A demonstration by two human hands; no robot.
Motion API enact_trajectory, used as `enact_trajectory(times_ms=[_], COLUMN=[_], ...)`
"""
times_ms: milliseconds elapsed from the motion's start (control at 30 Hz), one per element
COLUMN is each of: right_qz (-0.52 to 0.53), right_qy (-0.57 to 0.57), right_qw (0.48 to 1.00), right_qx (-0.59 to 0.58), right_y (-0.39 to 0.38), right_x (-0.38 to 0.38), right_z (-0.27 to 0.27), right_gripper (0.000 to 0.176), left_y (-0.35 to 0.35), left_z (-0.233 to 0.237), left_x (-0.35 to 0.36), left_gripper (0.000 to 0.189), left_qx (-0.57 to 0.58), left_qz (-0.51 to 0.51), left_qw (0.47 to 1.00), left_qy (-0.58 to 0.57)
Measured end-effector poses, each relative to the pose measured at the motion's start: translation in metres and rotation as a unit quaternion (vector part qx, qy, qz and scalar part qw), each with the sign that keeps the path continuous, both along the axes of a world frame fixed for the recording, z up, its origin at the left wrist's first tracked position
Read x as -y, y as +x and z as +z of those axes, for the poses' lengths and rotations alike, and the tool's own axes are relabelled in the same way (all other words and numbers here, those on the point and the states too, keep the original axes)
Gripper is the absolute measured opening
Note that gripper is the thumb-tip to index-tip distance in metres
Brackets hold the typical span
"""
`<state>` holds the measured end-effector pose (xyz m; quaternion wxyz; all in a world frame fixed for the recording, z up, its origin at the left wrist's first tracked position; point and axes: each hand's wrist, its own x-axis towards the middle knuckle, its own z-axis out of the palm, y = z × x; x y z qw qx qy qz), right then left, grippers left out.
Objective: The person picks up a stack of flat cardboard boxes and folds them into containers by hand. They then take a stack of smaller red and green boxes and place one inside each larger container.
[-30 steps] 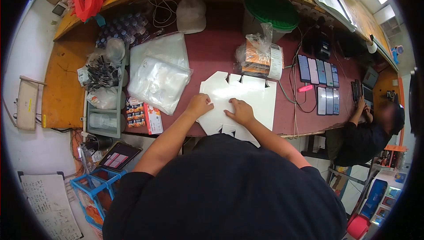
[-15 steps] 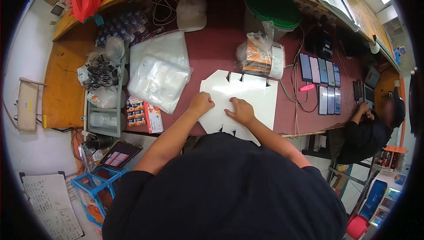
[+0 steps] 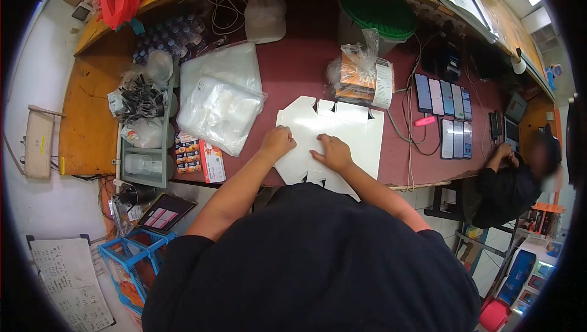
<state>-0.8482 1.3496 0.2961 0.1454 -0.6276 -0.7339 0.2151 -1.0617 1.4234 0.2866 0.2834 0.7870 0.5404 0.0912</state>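
Note:
A flat white die-cut cardboard sheet [image 3: 351,130] lies on the red tabletop in front of the body, with notches along its far and near edges. My left hand [image 3: 280,142] rests at the sheet's left edge, its fingers curled in; what they may pinch is too small to tell. On the middle of the sheet lies my right hand [image 3: 334,153], with thumb and forefinger apart and nothing between them. Left of the sheet is a stack of clear plastic bags [image 3: 220,103]. Beyond its far edge sits a plastic-wrapped orange pack [image 3: 358,75].
Several phones [image 3: 443,96] and a pink marker [image 3: 424,121] lie to the right, beside cables. A green-lidded bucket [image 3: 376,17] and a white cap [image 3: 265,17] stand at the back. At left is a grey crate [image 3: 145,177]. Another person [image 3: 504,191] sits at far right.

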Motion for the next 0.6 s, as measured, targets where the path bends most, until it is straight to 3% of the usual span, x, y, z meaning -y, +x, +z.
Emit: enact_trajectory(times_ms=[200,267,400,467,600], right_qz=[0.005,0.004,0.005,0.003,0.005], right_qy=[0.03,0.023,0.037,0.035,0.062], right_qw=[1.0,1.0,0.999,0.999,0.998], right_qx=[0.005,0.003,-0.006,0.0,0.0], right_y=[0.002,0.001,0.001,0.001,0.002], right_x=[0.001,0.001,0.001,0.001,0.002], right_z=[-0.001,0.0,-0.006,-0.006,-0.006], right_gripper=[0.049,0.05,0.05,0.05,0.049], left_y=[-0.02,-0.027,-0.023,-0.014,-0.004], left_z=[-0.009,-0.013,0.008,0.02,0.018], left_x=[-0.005,0.001,0.015,0.021,0.025], left_gripper=[0.012,0.014,0.018,0.019,0.022], left_qx=[0.069,0.2,0.202,0.11,0.074], left_qz=[-0.017,0.008,0.022,-0.018,0.007], left_qw=[0.997,0.979,0.979,0.993,0.996], left_qy=[-0.011,0.039,-0.001,0.04,0.046])
